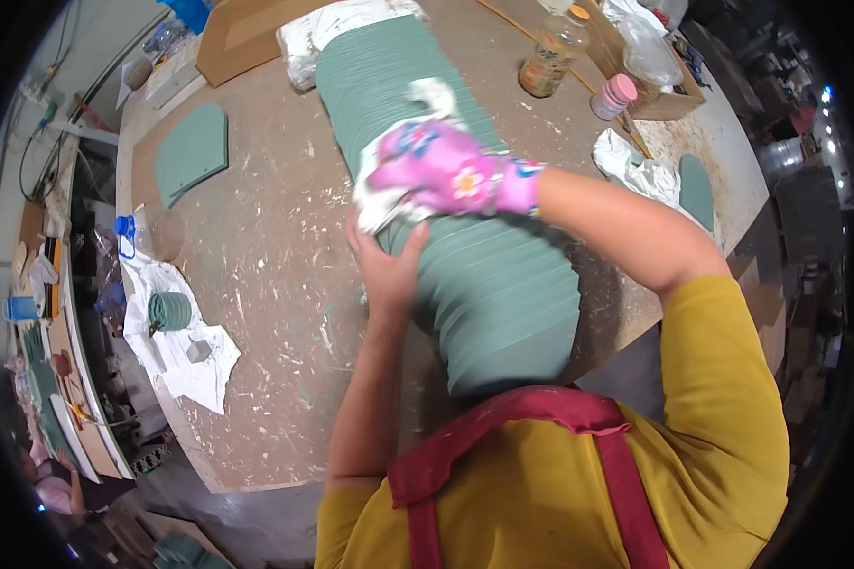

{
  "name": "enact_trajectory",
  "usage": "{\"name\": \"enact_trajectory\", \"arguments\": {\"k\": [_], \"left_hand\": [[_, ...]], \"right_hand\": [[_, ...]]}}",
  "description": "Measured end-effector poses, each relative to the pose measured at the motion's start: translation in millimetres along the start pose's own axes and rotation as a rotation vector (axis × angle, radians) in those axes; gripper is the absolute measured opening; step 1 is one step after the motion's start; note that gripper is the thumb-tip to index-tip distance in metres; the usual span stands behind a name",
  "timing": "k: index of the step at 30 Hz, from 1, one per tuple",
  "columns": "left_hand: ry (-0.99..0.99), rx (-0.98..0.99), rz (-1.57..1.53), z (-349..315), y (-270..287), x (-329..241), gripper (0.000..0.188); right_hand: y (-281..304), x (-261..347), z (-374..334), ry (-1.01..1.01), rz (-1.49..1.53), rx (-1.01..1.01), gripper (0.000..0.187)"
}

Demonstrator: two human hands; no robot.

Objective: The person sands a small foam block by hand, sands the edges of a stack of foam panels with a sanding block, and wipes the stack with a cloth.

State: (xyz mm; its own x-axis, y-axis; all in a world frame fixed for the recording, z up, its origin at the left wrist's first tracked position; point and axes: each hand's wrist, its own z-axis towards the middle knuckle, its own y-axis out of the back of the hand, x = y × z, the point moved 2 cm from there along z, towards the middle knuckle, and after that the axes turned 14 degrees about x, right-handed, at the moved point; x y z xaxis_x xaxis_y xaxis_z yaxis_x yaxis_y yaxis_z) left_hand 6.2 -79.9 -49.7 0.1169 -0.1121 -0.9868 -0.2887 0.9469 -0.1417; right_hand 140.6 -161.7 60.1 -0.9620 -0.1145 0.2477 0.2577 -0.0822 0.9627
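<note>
A long row of green painted boards (465,247) stands on edge, stacked face to face, running from my body up across the worktable (275,284). My left hand (389,266) is bare and presses flat against the left side of the stack. My right hand (436,171) wears a pink flowered glove and holds a white cloth (389,199) down on the top edges of the boards. A white wrapped bundle (327,33) lies at the far end of the stack.
One loose green board (192,152) lies at the left. White rags with a green-stained lid (171,311) sit at the left edge. A jar (548,55), a pink-capped bottle (614,95), a wooden crate (669,95) and crumpled cloth (636,166) are at the right.
</note>
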Motion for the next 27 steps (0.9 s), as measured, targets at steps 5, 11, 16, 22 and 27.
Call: {"name": "enact_trajectory", "arguments": {"k": [5, 11, 16, 22, 27], "left_hand": [[0.038, -0.165, 0.193, -10.0, -5.1, -18.8, 0.077], [0.052, -0.151, 0.266, -10.8, -6.3, -15.6, 0.079], [0.094, -0.141, 0.180, -9.1, -2.0, 3.3, 0.084], [0.096, -0.144, 0.117, -10.1, -7.1, -17.2, 0.087], [0.127, -0.150, 0.239, -11.4, -4.5, -23.3, 0.086]], "right_hand": [[28.2, -35.5, -85.6, -0.375, 0.088, 0.019, 0.030], [67.1, -19.5, -32.4, -0.166, 0.083, 0.071, 0.030], [2.2, -2.4, 43.9, 0.009, -0.159, 0.314, 0.034], [18.6, -57.2, -60.2, -0.357, -0.097, -0.074, 0.042], [51.6, -67.8, -56.9, -0.527, -0.242, 0.218, 0.029]]}}
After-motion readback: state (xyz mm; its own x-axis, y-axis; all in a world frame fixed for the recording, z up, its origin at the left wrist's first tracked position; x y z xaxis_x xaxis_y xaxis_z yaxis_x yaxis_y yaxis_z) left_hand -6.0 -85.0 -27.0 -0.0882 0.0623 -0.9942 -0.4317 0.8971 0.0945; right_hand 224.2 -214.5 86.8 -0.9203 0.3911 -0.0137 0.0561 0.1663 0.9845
